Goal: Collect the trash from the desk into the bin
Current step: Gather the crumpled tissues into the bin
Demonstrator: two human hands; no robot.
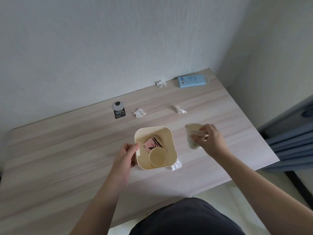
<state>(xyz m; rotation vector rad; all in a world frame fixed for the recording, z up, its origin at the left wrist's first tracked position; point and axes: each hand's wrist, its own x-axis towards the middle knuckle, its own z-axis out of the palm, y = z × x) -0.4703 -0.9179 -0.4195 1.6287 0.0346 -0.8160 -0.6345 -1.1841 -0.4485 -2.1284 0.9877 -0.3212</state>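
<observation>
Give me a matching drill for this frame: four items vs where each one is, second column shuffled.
Items:
1. paper cup
2. pink packet
3. blue box
4. black sticker

Places:
A. far desk edge, near the corner
B. held by the right hand
C. inside the bin
D. just below the round grommet

Pairs: 1-B, 2-C, 3-A, 4-D
</observation>
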